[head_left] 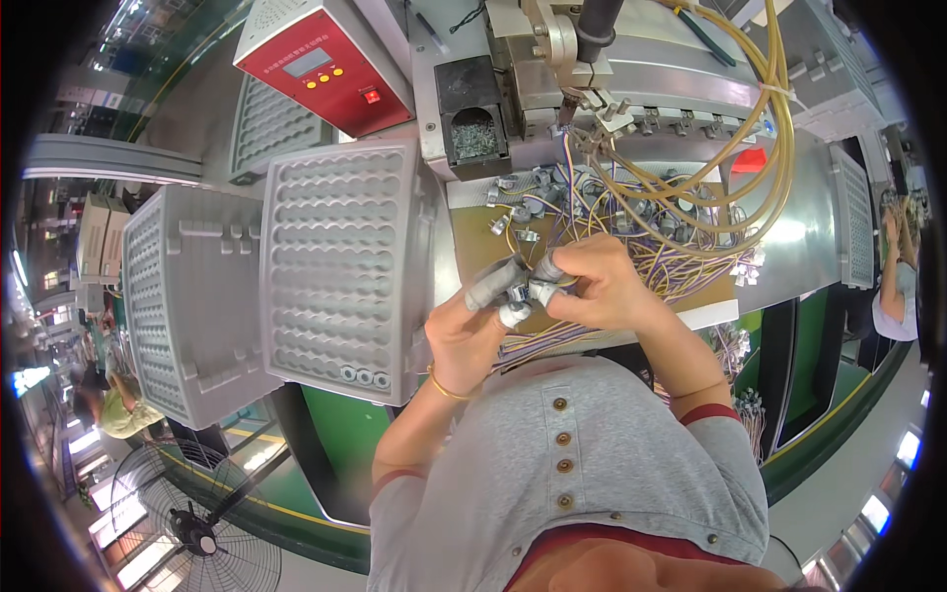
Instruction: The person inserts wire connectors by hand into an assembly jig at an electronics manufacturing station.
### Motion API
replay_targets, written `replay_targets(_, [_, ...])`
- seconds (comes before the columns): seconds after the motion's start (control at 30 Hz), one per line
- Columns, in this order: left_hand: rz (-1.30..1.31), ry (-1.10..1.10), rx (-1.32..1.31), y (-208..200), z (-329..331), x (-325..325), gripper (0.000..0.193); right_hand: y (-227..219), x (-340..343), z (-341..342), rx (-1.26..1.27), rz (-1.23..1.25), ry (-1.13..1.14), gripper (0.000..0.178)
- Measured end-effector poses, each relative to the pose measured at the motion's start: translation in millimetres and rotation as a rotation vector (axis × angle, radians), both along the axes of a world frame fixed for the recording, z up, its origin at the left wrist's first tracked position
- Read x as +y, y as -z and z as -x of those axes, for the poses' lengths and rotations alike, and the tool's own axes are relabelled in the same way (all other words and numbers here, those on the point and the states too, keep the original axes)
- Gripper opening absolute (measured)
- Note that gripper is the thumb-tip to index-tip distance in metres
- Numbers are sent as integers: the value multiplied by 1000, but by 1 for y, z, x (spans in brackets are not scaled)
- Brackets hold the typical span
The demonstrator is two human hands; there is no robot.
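While left fingers (pixel 493 284) pinch a small metallic part (pixel 519 293), right fingers (pixel 548 264) curl beside it, 3 o'clock; their grip: can't tell.

The left hand (pixel 462 335) pinches a small metal part (pixel 519 293) near the tabletop's (pixel 473 252) front edge, the right hand (pixel 602 284) just beside it; wires (pixel 681 261) heap toward the right edge; three rings (pixel 366 377) sit near the grey tray's (pixel 335 257) front right corner.

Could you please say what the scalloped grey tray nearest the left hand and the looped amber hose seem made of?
Scalloped grey tray: probably matte plastic, judging by its moulded ridges. Looped amber hose: likely glossy, flexible plastic or rubber, given its highlights.
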State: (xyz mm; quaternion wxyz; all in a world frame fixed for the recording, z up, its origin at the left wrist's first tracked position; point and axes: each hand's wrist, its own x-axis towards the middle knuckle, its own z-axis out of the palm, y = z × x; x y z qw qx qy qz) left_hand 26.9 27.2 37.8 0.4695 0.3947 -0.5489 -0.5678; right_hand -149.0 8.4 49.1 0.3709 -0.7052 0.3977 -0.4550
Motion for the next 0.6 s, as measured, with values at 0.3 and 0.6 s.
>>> replay_targets(0.3, [-89, 7, -33, -5, 1, 1, 35, -3, 1, 0, 1, 28, 14, 10])
replay_targets(0.6, [56, -7, -82, -4, 2, 0, 36, -4, 3, 0, -11, 67, 10, 8])
